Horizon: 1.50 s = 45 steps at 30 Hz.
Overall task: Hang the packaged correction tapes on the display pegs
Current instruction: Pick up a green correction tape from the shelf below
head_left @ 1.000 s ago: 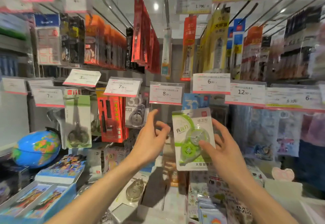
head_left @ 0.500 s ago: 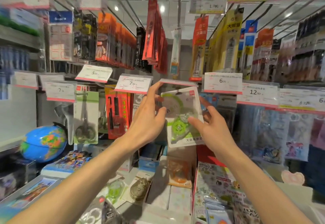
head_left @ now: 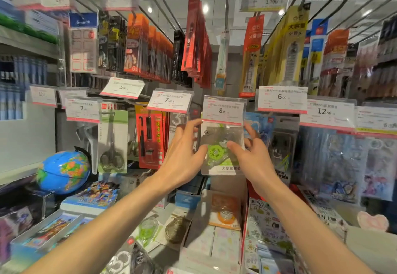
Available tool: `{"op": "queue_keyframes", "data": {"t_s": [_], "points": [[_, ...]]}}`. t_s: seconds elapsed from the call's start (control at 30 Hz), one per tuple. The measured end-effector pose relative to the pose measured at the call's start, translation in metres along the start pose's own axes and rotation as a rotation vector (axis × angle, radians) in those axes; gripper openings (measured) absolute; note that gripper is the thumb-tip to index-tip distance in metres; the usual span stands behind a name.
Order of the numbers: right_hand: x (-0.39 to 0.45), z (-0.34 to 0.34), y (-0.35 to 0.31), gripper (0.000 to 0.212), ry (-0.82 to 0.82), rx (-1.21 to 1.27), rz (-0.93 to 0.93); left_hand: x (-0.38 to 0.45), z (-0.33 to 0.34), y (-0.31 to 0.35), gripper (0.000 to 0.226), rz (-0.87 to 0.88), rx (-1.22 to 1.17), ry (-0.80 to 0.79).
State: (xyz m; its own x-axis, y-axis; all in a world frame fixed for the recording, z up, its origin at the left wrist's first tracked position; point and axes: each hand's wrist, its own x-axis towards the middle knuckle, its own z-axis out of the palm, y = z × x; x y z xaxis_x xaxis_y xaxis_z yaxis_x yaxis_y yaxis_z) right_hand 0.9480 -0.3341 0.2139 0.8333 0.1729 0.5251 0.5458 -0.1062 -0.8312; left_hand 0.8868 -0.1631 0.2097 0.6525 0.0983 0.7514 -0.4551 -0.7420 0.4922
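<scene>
A packaged green correction tape [head_left: 219,153] in clear plastic hangs just under the 8.00 price tag [head_left: 223,110], its top hidden behind the tag. My left hand [head_left: 182,155] holds the pack's left edge, thumb against its front. My right hand [head_left: 251,157] holds the right edge, thumb on the front and fingers behind. The peg itself is hidden by the tag. More packaged correction tapes, green [head_left: 148,230] and brown [head_left: 177,228], lie on the shelf below, and an orange one [head_left: 225,215] stands in a box.
Neighbouring pegs carry scissors [head_left: 112,144], red packs [head_left: 150,138] and a grey correction tape pack [head_left: 281,149]. A globe [head_left: 63,171] sits low on the left. Long pegs with hanging packs and price tags jut out overhead.
Both hands carried the green pack up and back under the 8.00 tag. My left hand, which had lifted the tag, now holds the pack's left edge; the tag hangs down again.
</scene>
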Motion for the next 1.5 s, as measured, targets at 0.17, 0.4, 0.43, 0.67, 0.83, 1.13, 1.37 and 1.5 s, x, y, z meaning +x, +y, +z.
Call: {"op": "queue_keyframes", "data": {"t_s": [0.17,0.4,0.43,0.67,0.83,1.13,1.37,1.5], "points": [[-0.002,0.007,0.002,0.072,0.013,-0.064,-0.019,-0.004,0.021,-0.024,0.058,-0.103,-0.055,-0.081],[-0.02,0.007,0.019,0.068,0.074,-0.527,-0.185,0.009,0.038,-0.034,0.067,-0.023,-0.081,-0.104],[-0.018,0.007,0.024,0.065,0.059,-0.603,-0.171,0.011,0.039,-0.036,0.069,-0.015,-0.063,-0.109],[0.004,0.017,0.033,0.072,0.012,-0.781,-0.11,0.032,0.046,-0.048,0.071,-0.104,0.06,-0.199],[0.008,0.015,0.032,0.065,-0.037,-0.799,-0.062,0.036,0.047,-0.043,0.071,-0.167,0.053,-0.229],[-0.002,0.001,0.032,0.079,-0.136,-0.669,-0.034,0.018,0.031,-0.032,0.059,-0.111,0.151,-0.207],[-0.032,0.017,0.037,0.067,-0.334,-0.758,0.064,-0.015,-0.002,-0.064,0.046,-0.165,0.251,-0.23],[-0.042,0.045,0.036,0.052,-0.464,-0.866,0.09,-0.041,-0.028,-0.099,0.041,-0.189,0.258,-0.24]]}}
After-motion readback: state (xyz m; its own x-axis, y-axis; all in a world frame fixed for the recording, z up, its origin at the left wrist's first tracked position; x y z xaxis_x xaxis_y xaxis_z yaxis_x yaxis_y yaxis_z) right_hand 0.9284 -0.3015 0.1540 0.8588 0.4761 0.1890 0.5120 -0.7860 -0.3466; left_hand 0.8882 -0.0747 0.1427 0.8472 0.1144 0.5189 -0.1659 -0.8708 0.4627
